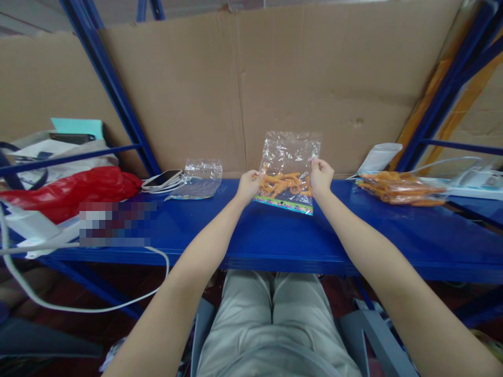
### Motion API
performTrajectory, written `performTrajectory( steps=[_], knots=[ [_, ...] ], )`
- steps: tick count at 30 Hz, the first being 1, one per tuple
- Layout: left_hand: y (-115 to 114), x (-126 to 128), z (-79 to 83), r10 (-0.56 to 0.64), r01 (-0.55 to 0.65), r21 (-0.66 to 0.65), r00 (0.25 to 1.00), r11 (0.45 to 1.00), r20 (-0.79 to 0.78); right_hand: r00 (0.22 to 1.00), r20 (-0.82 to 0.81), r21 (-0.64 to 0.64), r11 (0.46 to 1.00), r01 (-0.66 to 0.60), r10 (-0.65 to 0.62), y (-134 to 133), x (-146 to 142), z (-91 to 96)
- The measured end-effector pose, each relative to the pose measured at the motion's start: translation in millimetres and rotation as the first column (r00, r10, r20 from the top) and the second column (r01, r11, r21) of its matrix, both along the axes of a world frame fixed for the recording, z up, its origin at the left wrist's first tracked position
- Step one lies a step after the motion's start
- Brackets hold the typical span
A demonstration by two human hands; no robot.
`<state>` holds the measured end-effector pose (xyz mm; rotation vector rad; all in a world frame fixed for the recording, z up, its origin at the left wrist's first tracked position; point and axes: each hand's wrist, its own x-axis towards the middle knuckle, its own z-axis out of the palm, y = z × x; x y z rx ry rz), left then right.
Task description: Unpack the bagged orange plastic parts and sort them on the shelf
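A clear plastic bag [293,149] with a colourful printed strip along its lower edge is held up above the blue shelf. Several orange plastic pieces [285,183] lie inside it; their exact kind is hard to make out. My left hand [250,186] pinches the bag's left side, and my right hand [321,175] pinches its right side at about the same height. To the left, another clear bag [202,180] lies flat on the shelf, with no orange pieces visible in it. Filled bags of orange pieces [401,188] are stacked to the right.
A phone [167,178] rests on a coiled white cable at the left, near a red plastic bag [78,191]. A white cable [98,309] loops below the blue shelf's [275,246] front edge. Cardboard [176,89] backs the shelf, and blue posts [113,94] stand at both sides.
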<state>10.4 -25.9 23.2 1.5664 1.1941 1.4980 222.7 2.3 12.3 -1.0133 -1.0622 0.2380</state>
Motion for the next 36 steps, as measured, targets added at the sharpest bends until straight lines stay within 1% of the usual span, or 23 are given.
performTrajectory(
  steps=[4,7,10,12,14,17,20,24,26,29,32,34,36],
  knots=[
    [11,-4,-2.3,0.027,-0.023,0.074,0.998,0.997,-0.059,1.0,-0.008,0.073,0.997,0.001,-0.001,9,2,-1.1],
    [16,-6,-2.6,0.05,-0.042,0.068,0.992,0.997,-0.117,1.0,-0.004,0.146,0.989,-0.002,0.002,14,4,-0.7],
    [16,-7,-1.6,0.099,-0.081,0.087,0.969,0.993,-0.225,1.0,0.023,0.189,0.982,-0.012,0.008,16,6,0.6],
    [16,-7,-0.9,0.167,-0.122,0.155,0.934,0.98,-0.317,0.999,0.026,0.188,0.982,-0.03,0.025,14,7,1.6],
    [14,-7,-0.6,0.255,-0.174,0.225,0.877,0.959,-0.407,0.999,0.015,0.177,0.983,-0.049,0.047,12,7,2.3],
    [11,-7,-0.2,0.342,-0.234,0.268,0.799,0.935,-0.495,0.998,-0.008,0.152,0.986,-0.064,0.066,10,8,2.8],
    [9,-7,1.4,0.369,-0.254,0.28,0.762,0.926,-0.531,0.996,-0.033,0.128,0.989,-0.074,0.079,8,9,3.3],
    [7,-7,3.9,0.37,-0.25,0.281,0.739,0.927,-0.563,0.992,-0.044,0.113,0.987,-0.111,0.117,7,9,4.6],
    [6,-7,3.4,0.377,-0.248,0.294,0.73,0.923,-0.57,0.992,-0.047,0.112,0.988,-0.109,0.115,7,11,5.0],
    [6,-10,-0.2,0.388,-0.225,0.334,0.713,0.915,-0.584,0.994,-0.063,0.095,0.992,-0.078,0.084,8,16,5.1],
    [6,-15,-4.3,0.39,-0.159,0.403,0.704,0.901,-0.593,0.996,-0.081,0.079,0.996,-0.032,0.038,11,24,4.2],
    [6,-16,-6.4,0.392,-0.068,0.491,0.701,0.868,-0.596,0.993,-0.117,0.082,0.997,0.003,0.007,14,30,3.1],
    [4,-14,-8.6,0.369,0.079,0.568,0.686,0.82,-0.627,0.986,-0.167,0.08,0.997,0.021,-0.007,17,34,1.9]
  ],
)
